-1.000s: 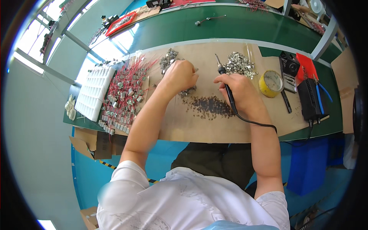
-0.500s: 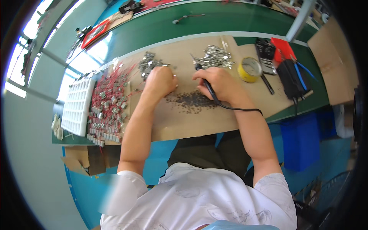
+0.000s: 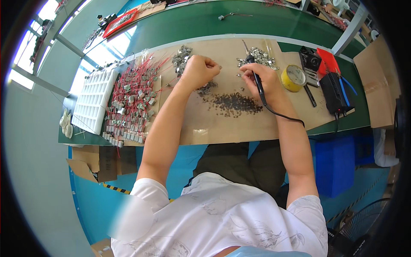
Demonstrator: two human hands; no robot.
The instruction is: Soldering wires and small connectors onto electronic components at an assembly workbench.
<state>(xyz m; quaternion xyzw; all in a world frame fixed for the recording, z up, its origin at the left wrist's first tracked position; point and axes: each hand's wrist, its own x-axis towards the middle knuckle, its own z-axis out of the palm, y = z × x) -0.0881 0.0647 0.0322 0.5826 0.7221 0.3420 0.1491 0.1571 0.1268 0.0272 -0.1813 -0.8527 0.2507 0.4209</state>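
My left hand [image 3: 200,71] is closed in a pinch above the brown work sheet. Whatever its fingertips hold is too small to make out. Just below it lies a small heap of grey parts [image 3: 207,88]; up and left of it is a larger pile of grey metal parts [image 3: 181,58]. In my right hand [image 3: 266,79] is a soldering iron [image 3: 257,81], its tip pointing up and away from me. Behind that hand sits a pile of shiny metal pieces [image 3: 263,58]. Small dark pieces [image 3: 234,104] are spread between my forearms.
Left are many small motors with red wires [image 3: 130,103] and a white compartment tray [image 3: 92,105]. Right stand a yellow round tin [image 3: 293,78], a black pen-like stick [image 3: 310,96], a black power box [image 3: 333,91], blue-handled pliers [image 3: 343,90] and a red tray [image 3: 327,60].
My left hand has lifted away from the dark pieces, uncovering the small grey heap. The soldering iron has swung more upright, its tip farther right. The whole view has shifted slightly.
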